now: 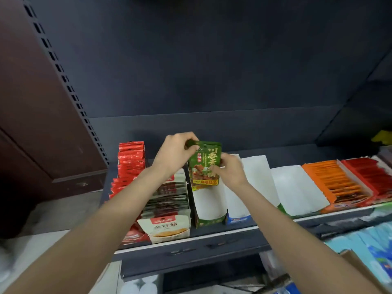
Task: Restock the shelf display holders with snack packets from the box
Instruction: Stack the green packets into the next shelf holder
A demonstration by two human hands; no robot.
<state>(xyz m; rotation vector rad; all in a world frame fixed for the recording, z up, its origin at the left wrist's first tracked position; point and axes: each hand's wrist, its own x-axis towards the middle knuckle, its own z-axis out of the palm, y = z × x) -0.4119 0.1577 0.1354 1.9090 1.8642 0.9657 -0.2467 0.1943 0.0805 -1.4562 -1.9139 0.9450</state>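
Note:
A green snack packet [204, 164] stands upright at the back of a green display holder [209, 206] whose white inside is otherwise bare. My left hand [176, 153] pinches the packet's top left corner. My right hand [230, 171] grips its right edge. Several holders line the shelf [191, 249]. To the right stand a blue-fronted holder [236, 209] and another white-lined holder [301, 192], both showing bare white insides. A corner of the cardboard box [364, 270] shows at the lower right.
Left of the green holder, a holder of white packets [167, 211] and a row of red packets [129, 164] are full. Orange packets [337, 181] and red packets [371, 177] fill holders at the right. A perforated shelf upright [63, 77] rises on the left; blue packets [369, 249] lie below right.

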